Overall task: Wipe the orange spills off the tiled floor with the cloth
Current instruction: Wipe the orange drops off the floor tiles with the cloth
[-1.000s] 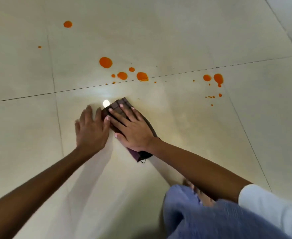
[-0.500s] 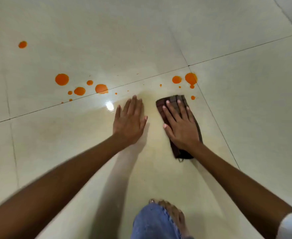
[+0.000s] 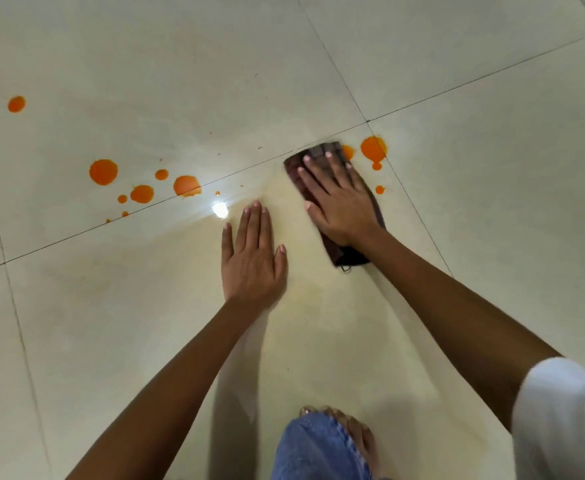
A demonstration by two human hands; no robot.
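On the tiled floor (image 3: 457,237), my right hand (image 3: 339,206) presses the cloth (image 3: 318,152), fingers straight, against orange spills (image 3: 373,148); my left hand (image 3: 253,261), flat and empty, braces me.

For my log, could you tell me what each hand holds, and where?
Nothing is gripped: right hand presses flat on the middle of the cloth; left hand rests on the floor.

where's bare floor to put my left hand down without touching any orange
Bare: the near tile from the left hand back to the foot, and the right tile past the grout line beside the cloth. Crowded: the drop cluster to the left, and the drops beside the right hand.
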